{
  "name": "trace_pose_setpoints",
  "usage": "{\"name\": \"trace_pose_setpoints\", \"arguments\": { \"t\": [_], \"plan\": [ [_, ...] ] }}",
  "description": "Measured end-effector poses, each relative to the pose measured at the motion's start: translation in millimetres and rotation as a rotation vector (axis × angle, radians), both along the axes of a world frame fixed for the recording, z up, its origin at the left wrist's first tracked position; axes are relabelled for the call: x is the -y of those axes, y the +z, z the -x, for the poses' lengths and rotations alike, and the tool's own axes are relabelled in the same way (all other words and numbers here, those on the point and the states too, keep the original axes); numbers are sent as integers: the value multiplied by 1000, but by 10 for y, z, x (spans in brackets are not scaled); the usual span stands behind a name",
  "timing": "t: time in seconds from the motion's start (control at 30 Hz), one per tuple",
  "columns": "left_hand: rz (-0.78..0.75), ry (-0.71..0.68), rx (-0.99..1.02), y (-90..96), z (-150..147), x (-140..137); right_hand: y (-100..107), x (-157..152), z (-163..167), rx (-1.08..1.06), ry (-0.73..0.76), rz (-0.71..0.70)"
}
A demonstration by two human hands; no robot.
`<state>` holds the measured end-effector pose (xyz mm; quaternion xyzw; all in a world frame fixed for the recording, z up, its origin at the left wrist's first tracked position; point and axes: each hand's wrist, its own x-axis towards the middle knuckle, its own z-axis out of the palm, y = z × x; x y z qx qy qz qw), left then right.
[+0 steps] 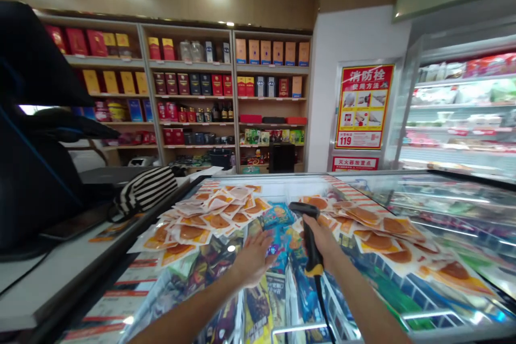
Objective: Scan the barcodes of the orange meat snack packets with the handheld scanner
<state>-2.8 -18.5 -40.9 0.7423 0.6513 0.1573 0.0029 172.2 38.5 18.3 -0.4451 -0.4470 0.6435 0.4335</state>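
Note:
My right hand (320, 239) is wrapped round the black handle of a barcode scanner (309, 236), whose head points left and away; its cable hangs down towards me. To the left, my left hand (255, 258) is stretched out, fingers apart, over the glass top of a chest freezer (282, 330). I cannot tell whether it touches the glass. Flat packets with round orange-brown pieces lie on the glass in a left pile (215, 220) and a right pile (379, 231). Beneath my hands, colourful wrapped packs (258, 306) show through the glass.
A white counter (40, 301) at left bears a dark monitor-like device (32, 145) and a black-and-white striped pouch (147, 188). Shelves (193, 66) with boxed goods stand behind. A red fire-hydrant notice (365, 107) hangs on the wall; a lit display fridge (463, 113) is at right.

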Motion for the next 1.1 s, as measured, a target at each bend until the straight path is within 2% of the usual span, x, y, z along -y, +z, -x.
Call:
{"name": "trace_pose_setpoints", "arguments": {
  "t": [0.2, 0.33, 0.4, 0.47, 0.53, 0.67, 0.73, 0.77, 0.83, 0.9, 1.0, 1.1],
  "plan": [
    [-1, 0, 15, -34, -27, -7, -195, -131, 226, -115, 81, 32],
    [-16, -16, 91, -28, -11, 31, -281, -64, 253, -127, 76, -26],
    [-35, -30, 332, 3, -22, 36, -237, 28, 248, -118, 4, -40],
    [-14, -11, 731, 63, -65, 32, -143, 144, 272, -116, -98, -54],
    [45, -1, 1045, 155, -136, 37, -33, 265, 359, -107, -171, -91],
    [144, -165, 1446, 402, -189, 146, 119, 464, 760, 38, -265, -287],
    [61, -166, 1575, 520, -70, 245, 138, 554, 1051, 129, -323, -441],
    [-27, -132, 1567, 567, 30, 298, 136, 603, 1211, 162, -331, -505],
    [-208, -54, 1494, 631, 285, 401, 115, 713, 1539, 191, -278, -582],
    [-283, -5, 1466, 654, 565, 492, 78, 821, 1846, 205, -187, -607],
    [-205, 43, 1566, 656, 938, 610, 18, 865, 2139, 180, -19, -631],
    [-86, 68, 1710, 688, 1223, 724, -24, 614, 2102, 201, 53, -729]
  ]
}}
